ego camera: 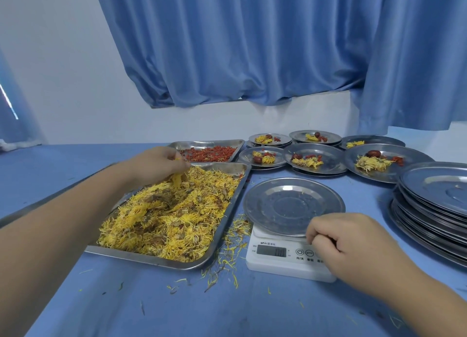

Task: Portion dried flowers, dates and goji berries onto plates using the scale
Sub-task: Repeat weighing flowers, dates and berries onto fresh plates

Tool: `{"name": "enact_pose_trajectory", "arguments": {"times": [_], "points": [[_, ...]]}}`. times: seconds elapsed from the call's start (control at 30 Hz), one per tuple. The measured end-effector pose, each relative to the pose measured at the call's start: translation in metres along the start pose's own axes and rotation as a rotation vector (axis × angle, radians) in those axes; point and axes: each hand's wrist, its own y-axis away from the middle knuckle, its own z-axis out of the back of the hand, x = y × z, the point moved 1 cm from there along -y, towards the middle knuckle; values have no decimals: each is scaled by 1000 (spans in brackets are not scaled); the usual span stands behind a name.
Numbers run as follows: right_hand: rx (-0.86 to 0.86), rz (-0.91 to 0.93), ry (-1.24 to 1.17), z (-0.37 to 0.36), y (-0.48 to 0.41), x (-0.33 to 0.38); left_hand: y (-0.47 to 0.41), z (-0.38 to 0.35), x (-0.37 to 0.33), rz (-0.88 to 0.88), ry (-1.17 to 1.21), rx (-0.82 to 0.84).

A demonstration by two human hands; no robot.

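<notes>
two hands over the bench (151,311) | right hand (348,243): fingers curled at near rim of bare plate (290,205) on scale (278,263), cannot tell if grasping | left hand (156,165): fingers pinching dried flowers (164,218) in big tray (227,223) | goji berries (209,153) behind | filled plates (316,157) far right

**Left hand pinching, right hand curled**

The left forearm (63,210) stretches bare from the lower left edge, up and to the right. The left hand (156,165) is bent down at the wrist, its fingertips bunched and pinching a tuft of dried flowers (177,180). The right forearm (417,298) comes in from the lower right corner. The right hand (351,243) lies knuckles up, fingers curled under; whether they grip anything is hidden.
</notes>
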Motion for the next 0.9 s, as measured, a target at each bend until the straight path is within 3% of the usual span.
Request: {"name": "enact_pose_trajectory", "arguments": {"times": [0.1, 0.47, 0.7, 0.9], "points": [[-33, -19, -7, 2, -2, -3, 2, -15, -24, -65, 157, 56], [-71, -30, -41, 7, -3, -7, -20, -111, -136, -309, 106, 231], [-50, 8, -25, 6, -4, -7, -29, -128, -141, -310, -19, 220], [-62, 47, -43, 4, -4, -5, -25, -118, -131, -254, 63, 179]]}}
